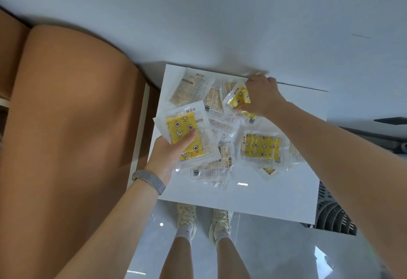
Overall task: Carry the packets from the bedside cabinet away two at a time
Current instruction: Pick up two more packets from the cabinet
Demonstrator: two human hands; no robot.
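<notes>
Several clear packets with yellow patterned pads lie scattered on the white bedside cabinet top (275,199). My left hand (169,157) grips one yellow packet (185,133) by its lower edge, lifted above the cabinet's left side, thumb across its face. My right hand (262,96) pinches a second yellow packet (236,99) near the cabinet's back edge, crumpling it as it rises. Another yellow packet (262,148) lies flat face up at centre right. More packets (193,87) lie face down at the back left.
A tan padded headboard (70,124) stands at the left, close to the cabinet. A white wall (220,14) lies behind. A dark slatted object (332,210) sits at the right on the glossy floor (286,256). My shoes (187,217) stand below the cabinet's front edge.
</notes>
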